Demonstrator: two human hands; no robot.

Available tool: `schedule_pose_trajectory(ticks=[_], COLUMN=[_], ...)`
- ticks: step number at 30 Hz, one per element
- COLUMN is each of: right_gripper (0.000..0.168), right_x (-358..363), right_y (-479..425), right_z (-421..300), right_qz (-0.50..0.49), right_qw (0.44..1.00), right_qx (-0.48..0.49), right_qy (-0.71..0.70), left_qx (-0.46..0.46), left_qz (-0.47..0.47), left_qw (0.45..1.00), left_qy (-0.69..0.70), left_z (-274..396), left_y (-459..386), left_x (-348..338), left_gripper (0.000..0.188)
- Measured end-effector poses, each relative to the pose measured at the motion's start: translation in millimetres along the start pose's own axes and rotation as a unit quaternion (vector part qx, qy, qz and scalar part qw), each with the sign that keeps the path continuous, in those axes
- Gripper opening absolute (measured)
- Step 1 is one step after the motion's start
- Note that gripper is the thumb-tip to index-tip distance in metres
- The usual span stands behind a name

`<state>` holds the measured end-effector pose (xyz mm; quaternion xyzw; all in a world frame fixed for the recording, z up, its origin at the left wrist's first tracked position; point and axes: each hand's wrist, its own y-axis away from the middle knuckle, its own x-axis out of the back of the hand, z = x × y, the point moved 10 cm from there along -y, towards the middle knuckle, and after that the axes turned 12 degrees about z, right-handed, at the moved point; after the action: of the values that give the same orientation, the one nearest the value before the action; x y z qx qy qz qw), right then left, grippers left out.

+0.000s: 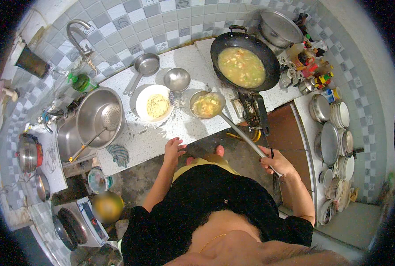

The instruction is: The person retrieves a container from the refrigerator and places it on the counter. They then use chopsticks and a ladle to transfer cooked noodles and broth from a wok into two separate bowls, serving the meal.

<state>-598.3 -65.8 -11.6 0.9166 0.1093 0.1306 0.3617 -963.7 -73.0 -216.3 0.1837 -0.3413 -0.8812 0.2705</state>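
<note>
My right hand [277,162] grips the long metal handle of a ladle [240,131]. The ladle's head, somewhat blurred, is over a small metal bowl [192,99] of soupy food with yellow and green pieces; whether they touch I cannot tell. Near the counter's front edge, my left hand [174,151] holds nothing, its fingers apart. Beyond it is a white bowl [141,103] of pale noodles, with an empty metal bowl [177,79] and a metal saucepan [147,64] behind. A black wok [273,74] on the gas stove [247,111] contains chunky soup [241,66].
At left, a large steel basin [84,109] holding a perforated skimmer [111,116] overlaps the sink [67,141]. A striped cloth [118,155] lies at the counter edge. Bottles [307,61], a big metal pot [280,30] and stacked plates [339,114] line the right.
</note>
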Motion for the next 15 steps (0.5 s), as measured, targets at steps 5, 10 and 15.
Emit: schedule_pose_trajectory(ticks=[5, 10, 15], right_gripper=[0.060, 0.060, 0.066], right_x=[-2, 2, 4], right_y=[1, 5, 17], right_z=[-14, -35, -43], right_qz=[0.022, 0.096, 0.179], right_qw=[0.995, 0.946, 0.806], right_qx=[0.036, 0.166, 0.263], right_qy=[0.088, 0.261, 0.499], left_qx=[0.007, 0.008, -0.003], left_qz=[0.008, 0.000, -0.007], left_qw=[1.000, 1.000, 1.000], left_qy=[-0.008, -0.023, -0.023], left_z=[-7, -12, -17], left_y=[-2, -7, -18], left_x=[-1, -9, -18], left_gripper=[0.040, 0.045, 0.046])
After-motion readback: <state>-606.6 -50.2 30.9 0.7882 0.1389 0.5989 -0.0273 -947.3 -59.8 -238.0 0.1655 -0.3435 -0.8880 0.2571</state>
